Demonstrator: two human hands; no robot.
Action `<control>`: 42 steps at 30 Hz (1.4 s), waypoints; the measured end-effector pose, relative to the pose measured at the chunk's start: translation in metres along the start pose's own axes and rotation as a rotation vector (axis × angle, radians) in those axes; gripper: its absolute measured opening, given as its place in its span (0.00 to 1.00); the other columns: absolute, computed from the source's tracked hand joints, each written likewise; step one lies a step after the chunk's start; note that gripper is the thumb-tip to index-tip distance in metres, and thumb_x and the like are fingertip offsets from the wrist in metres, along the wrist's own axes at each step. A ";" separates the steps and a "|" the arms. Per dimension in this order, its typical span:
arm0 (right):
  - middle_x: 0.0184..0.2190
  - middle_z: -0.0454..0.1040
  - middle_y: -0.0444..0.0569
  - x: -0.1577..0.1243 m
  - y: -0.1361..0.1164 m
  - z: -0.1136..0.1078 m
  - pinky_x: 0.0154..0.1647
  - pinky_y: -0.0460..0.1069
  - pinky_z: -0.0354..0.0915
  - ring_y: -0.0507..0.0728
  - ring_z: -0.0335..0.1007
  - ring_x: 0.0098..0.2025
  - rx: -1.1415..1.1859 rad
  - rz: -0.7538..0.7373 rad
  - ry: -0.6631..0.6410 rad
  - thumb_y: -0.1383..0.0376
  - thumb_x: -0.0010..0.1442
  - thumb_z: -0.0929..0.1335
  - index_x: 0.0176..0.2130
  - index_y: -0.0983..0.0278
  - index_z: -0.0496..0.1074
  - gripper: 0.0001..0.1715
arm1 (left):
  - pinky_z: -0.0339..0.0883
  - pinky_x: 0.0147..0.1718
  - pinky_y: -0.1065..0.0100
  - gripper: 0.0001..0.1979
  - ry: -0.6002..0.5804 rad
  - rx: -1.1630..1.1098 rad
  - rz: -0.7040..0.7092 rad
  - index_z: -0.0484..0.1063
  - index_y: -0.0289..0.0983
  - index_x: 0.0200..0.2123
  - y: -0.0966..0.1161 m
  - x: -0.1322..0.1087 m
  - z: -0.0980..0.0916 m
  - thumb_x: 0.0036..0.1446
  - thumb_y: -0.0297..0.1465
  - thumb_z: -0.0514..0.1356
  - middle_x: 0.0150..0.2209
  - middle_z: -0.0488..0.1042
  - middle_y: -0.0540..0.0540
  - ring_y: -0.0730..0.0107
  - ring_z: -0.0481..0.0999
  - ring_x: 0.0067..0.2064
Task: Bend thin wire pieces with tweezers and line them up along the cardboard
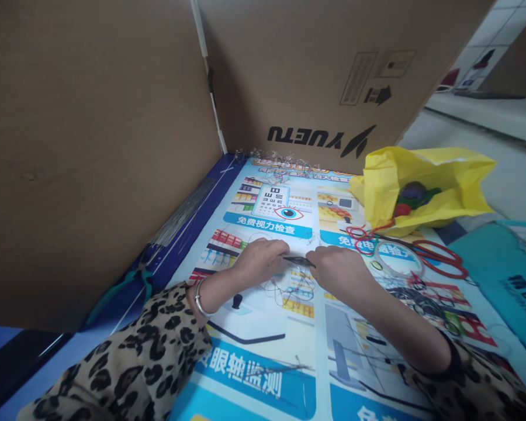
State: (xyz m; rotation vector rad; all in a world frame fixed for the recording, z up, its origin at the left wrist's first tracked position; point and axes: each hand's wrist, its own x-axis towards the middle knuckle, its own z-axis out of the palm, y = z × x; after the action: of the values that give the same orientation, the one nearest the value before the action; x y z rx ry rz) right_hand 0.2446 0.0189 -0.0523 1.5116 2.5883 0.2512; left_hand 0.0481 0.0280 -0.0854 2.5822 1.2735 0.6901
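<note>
Both my hands meet over the printed sheet (318, 327) in the middle of the view. A dark narrow piece (300, 261) spans the gap between them; its kind is too blurred to tell. My right hand (339, 275) is closed around one end of it. At the other end, the fingers of my left hand (263, 260) are pinched together. Thin wire loops (289, 289) hang just below and lie over the sheet. A few dark wires (280, 369) lie nearer to me.
Tall cardboard panels (92, 146) stand at the left and back. On the right are a yellow bag (447, 175) with coloured yarn, red-handled scissors (442, 260), a clear ring-shaped roll (397, 260) and a teal package (504, 280). Teal-handled pliers (144, 280) and straight wires (184, 210) lie left.
</note>
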 end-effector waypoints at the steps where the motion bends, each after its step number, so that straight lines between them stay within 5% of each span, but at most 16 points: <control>1: 0.30 0.73 0.49 0.000 0.000 0.000 0.25 0.47 0.48 0.54 0.68 0.32 0.002 0.004 -0.005 0.65 0.55 0.61 0.32 0.63 0.71 0.10 | 0.58 0.34 0.70 0.09 0.004 -0.018 -0.007 0.66 0.39 0.34 0.000 0.000 0.000 0.54 0.23 0.49 0.32 0.72 0.51 0.70 0.68 0.34; 14: 0.31 0.74 0.46 0.002 0.005 0.004 0.24 0.46 0.49 0.54 0.69 0.33 0.057 0.086 -0.022 0.62 0.55 0.60 0.34 0.60 0.70 0.12 | 0.62 0.43 0.65 0.07 0.157 -0.229 -0.146 0.68 0.37 0.33 -0.006 0.004 0.003 0.47 0.26 0.56 0.37 0.66 0.47 0.67 0.65 0.43; 22: 0.33 0.74 0.46 0.003 0.004 0.003 0.26 0.46 0.51 0.54 0.69 0.34 0.104 0.114 -0.045 0.63 0.56 0.60 0.35 0.60 0.70 0.12 | 0.63 0.31 0.72 0.08 -0.016 -0.480 -0.289 0.66 0.37 0.35 -0.007 0.004 0.002 0.50 0.27 0.55 0.32 0.71 0.51 0.75 0.68 0.31; 30: 0.32 0.73 0.46 0.002 0.003 0.003 0.25 0.46 0.50 0.54 0.68 0.34 0.096 0.107 -0.048 0.63 0.56 0.59 0.34 0.60 0.70 0.12 | 0.63 0.30 0.74 0.06 -0.007 -0.565 -0.315 0.67 0.37 0.34 -0.008 0.004 0.004 0.50 0.26 0.55 0.31 0.72 0.51 0.77 0.69 0.31; 42: 0.27 0.72 0.49 -0.003 0.005 0.000 0.27 0.48 0.46 0.55 0.65 0.32 -0.023 -0.003 0.067 0.68 0.54 0.61 0.30 0.63 0.72 0.11 | 0.62 0.41 0.68 0.04 0.109 -0.425 -0.036 0.71 0.37 0.28 -0.019 0.007 0.007 0.51 0.24 0.57 0.32 0.72 0.48 0.71 0.69 0.39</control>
State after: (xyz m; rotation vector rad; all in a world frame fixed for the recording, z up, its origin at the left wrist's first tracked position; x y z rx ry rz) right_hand 0.2506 0.0191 -0.0508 1.5165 2.6290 0.3364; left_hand 0.0416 0.0453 -0.0965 2.1992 1.0592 0.9851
